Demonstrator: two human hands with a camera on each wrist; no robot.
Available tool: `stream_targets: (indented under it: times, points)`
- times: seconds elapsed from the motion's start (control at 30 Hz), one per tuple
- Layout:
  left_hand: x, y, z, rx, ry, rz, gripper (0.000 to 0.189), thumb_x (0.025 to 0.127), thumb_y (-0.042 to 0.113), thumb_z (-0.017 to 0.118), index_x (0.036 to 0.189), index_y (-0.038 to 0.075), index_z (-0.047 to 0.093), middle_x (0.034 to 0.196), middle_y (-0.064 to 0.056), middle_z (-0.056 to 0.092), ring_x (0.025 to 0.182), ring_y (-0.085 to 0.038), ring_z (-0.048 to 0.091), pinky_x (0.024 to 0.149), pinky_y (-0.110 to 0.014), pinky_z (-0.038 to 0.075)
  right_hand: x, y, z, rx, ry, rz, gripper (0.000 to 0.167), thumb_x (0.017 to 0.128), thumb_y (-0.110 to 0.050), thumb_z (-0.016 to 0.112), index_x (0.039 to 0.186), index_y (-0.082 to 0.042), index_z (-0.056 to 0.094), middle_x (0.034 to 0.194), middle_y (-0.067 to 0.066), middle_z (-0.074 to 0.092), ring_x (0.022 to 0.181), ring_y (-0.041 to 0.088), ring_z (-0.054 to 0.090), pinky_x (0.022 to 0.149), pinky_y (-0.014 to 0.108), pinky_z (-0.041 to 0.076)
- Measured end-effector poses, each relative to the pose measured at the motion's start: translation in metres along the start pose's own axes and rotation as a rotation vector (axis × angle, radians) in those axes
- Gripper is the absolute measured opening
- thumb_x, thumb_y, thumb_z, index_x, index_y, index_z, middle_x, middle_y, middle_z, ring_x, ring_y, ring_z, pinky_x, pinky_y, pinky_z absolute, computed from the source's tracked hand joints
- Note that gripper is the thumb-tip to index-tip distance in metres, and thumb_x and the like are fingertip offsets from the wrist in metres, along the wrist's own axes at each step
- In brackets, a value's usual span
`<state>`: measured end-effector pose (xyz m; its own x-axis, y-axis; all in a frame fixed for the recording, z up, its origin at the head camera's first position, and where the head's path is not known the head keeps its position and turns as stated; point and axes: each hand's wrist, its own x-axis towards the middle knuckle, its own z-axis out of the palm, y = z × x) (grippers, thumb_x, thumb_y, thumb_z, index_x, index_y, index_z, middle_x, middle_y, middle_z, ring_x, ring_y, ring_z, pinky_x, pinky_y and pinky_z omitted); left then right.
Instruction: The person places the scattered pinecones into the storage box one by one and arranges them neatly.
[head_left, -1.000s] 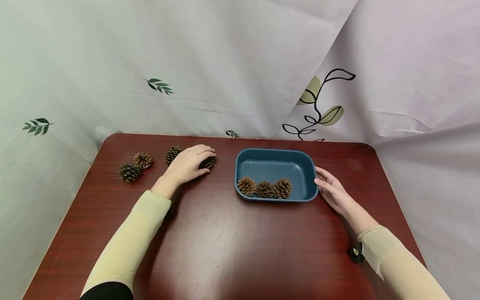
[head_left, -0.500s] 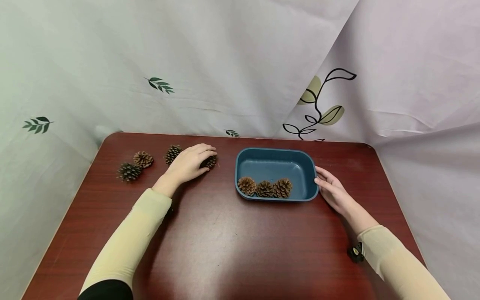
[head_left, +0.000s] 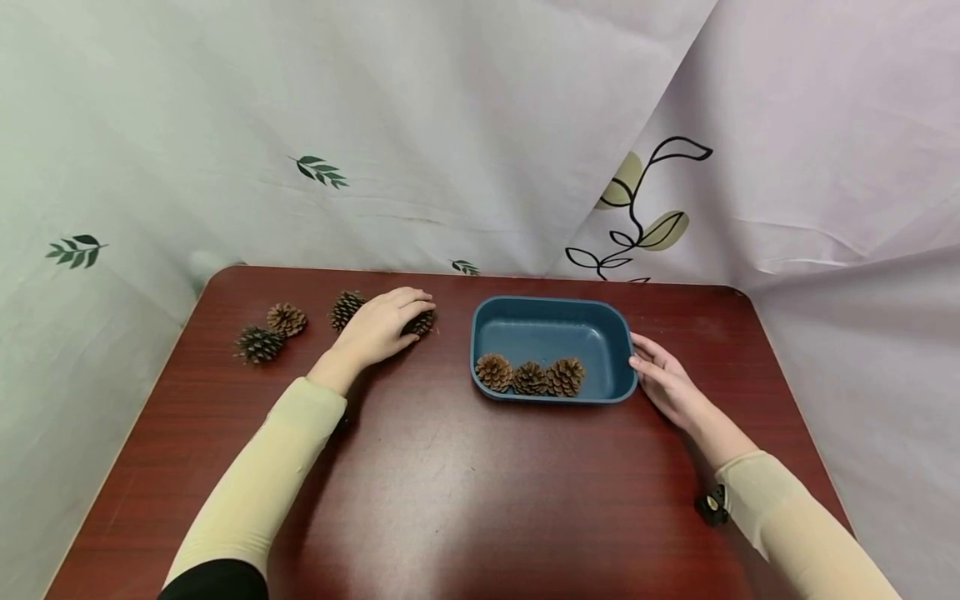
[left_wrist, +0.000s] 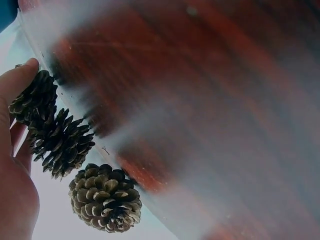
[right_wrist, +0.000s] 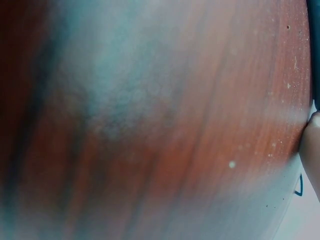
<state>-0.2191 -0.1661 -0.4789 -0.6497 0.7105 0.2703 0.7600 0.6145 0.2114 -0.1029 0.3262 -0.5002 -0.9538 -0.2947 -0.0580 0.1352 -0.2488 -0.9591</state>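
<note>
Pinecones, three of them, sit along the near wall of the box; the rest lie on the desk to its left. Hardly anything has changed this past second: the left hand still grasps one cone, others close by. The right hand hasn't stirred either, its fairly straight fingers touching the box's right end. The box's count is unchanged, so the work seems stalled at this grasp.
</note>
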Motion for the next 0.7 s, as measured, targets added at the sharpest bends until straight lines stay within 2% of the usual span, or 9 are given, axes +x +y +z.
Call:
stream_targets:
  times: [0.4, 0.7]
  points:
    - [-0.0011, -0.0012, -0.0029, -0.002, -0.03, -0.048, 0.055, 0.088, 0.011, 0.087, 0.138, 0.002, 0.067, 0.144, -0.015, 0.065, 0.138, -0.033, 0.059, 0.118, -0.05, 0.05, -0.0005, 0.0026, -0.0018, 0.0, -0.013, -0.018, 0.044, 0.112, 0.004, 0.039, 0.146, -0.019, 0.056, 0.14, -0.009, 0.067, 0.125, 0.001, 0.064, 0.103, 0.013, 0.053]
    - [-0.002, 0.0039, -0.0091, -0.026, -0.008, -0.114, 0.055, 0.09, 0.021, 0.087, 0.138, 0.002, 0.067, 0.143, -0.015, 0.066, 0.138, -0.034, 0.059, 0.119, -0.051, 0.049, 0.0003, 0.0018, -0.0007, -0.001, -0.014, -0.02, 0.044, 0.111, 0.004, 0.039, 0.146, -0.018, 0.056, 0.14, -0.009, 0.067, 0.126, 0.001, 0.063, 0.104, 0.013, 0.052]
